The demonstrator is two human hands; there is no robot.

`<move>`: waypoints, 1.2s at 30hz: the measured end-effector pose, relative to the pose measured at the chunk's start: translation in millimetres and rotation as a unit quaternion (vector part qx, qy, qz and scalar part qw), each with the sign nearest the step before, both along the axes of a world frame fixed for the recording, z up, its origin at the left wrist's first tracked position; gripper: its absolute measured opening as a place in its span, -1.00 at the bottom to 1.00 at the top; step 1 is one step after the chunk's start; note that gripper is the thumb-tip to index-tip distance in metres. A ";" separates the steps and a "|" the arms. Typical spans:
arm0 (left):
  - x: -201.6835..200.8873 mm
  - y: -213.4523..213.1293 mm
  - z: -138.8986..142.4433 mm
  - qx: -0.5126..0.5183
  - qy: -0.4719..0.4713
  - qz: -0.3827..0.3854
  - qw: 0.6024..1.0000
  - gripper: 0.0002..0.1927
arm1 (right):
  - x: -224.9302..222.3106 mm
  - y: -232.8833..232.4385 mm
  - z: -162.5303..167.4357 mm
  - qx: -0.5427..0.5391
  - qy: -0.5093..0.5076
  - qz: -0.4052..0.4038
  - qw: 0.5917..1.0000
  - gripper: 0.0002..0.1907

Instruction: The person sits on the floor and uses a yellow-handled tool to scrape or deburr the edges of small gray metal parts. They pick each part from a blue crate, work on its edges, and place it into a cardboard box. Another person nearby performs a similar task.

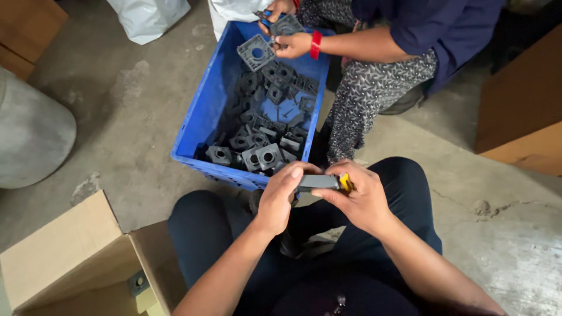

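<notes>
A flat grey plastic part sits over the person's lap, just in front of the blue crate. The left hand has its fingers closed on the part's near end; the right hand pinches the far end along with what looks like a small yellow tool, though it is mostly hidden. Many grey square parts remain in the crate, so most work seems undone. Opposite, a co-worker's hand holds another part, and an open cardboard box contains one piece.
</notes>
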State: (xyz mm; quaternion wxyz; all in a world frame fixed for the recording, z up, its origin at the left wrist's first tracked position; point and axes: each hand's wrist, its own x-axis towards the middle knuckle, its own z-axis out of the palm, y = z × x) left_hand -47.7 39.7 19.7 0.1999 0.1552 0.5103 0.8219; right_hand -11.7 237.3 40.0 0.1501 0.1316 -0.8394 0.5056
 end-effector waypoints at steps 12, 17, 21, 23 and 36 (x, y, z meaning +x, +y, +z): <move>-5.5 6.4 5.3 0.034 -0.336 0.161 0.927 -0.62 | 0.4 9.4 -13.6 -0.316 -0.183 0.143 0.920 -0.70; -5.8 3.9 6.2 0.084 -0.344 0.147 0.924 -0.65 | 1.0 9.7 -22.4 -0.318 -0.193 0.170 0.912 -0.74; -4.4 4.4 2.3 0.088 -0.344 0.143 0.924 -0.67 | -0.5 0.5 -33.3 -0.420 -0.263 0.168 0.852 -0.77; -4.1 5.1 0.6 0.078 -0.342 0.139 0.926 -0.67 | 0.9 -7.1 -36.8 -0.433 -0.272 0.171 0.842 -0.78; -7.7 2.2 -0.3 0.103 -0.396 0.139 0.902 -0.71 | -8.6 8.3 15.2 -0.061 -0.112 0.212 0.969 -0.45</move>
